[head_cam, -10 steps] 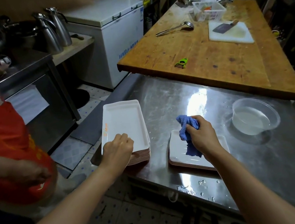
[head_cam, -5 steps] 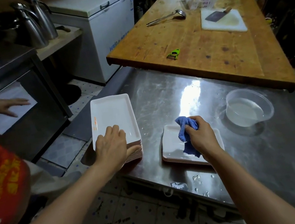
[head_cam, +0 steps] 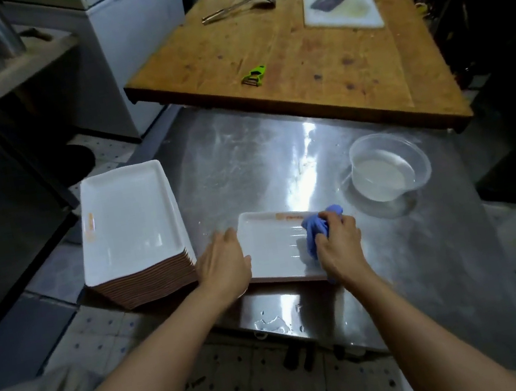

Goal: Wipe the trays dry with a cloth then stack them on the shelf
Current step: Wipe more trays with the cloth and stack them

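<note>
A single white tray (head_cam: pixel 271 244) with a brown underside lies near the front edge of the steel table (head_cam: pixel 277 158). My right hand (head_cam: pixel 338 246) grips a bunched blue cloth (head_cam: pixel 318 228) and presses it onto the tray's right part. My left hand (head_cam: pixel 223 264) rests on the tray's left edge with its fingers fairly straight. To the left, at the table's corner, stands a tall stack of white trays (head_cam: pixel 130 223).
A clear plastic bowl of water (head_cam: pixel 389 170) sits at the right of the steel table. Water drops lie at the front edge (head_cam: pixel 271 322). Behind is a wooden table (head_cam: pixel 294 52) with a green peeler (head_cam: pixel 254 75), ladle and cutting board. A white freezer stands at left.
My left hand left the tray stack and moved right to the single tray's left edge. My right hand shifted the cloth to the tray's right side. The person in red is gone from view.
</note>
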Motion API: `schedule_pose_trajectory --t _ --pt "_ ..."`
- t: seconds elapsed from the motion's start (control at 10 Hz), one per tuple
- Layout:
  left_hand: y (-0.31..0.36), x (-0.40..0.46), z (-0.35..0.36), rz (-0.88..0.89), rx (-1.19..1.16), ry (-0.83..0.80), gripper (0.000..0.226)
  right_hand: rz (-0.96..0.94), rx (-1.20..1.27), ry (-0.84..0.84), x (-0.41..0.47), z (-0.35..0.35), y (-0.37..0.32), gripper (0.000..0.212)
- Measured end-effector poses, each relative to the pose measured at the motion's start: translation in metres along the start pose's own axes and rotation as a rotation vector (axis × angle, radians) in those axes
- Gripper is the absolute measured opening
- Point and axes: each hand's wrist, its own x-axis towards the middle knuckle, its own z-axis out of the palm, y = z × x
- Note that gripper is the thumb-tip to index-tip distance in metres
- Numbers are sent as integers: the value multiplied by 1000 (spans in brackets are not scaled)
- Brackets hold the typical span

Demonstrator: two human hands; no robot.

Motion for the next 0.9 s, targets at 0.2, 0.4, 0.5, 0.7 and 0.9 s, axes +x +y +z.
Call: schedule_pose_trajectory --t 0.2,0.4,0.5,0.7,0.9 --pt "-2 14 22 -162 1 -103 41 -147 -307 96 -7 14 30 37" --pt "-3 20 31 -168 -105 -64 35 -191 -258 14 -2 18 37 16" --pt "-4 20 32 -147 -140 -63 38 -164 -264 19 18 23 31 33" --pt "-4 17 31 -109 -209 10 37 -112 -252 -45 36 32 20 37" --pt "-7 17 34 -96 -248 23 44 -282 -215 -57 34 61 -8 35"
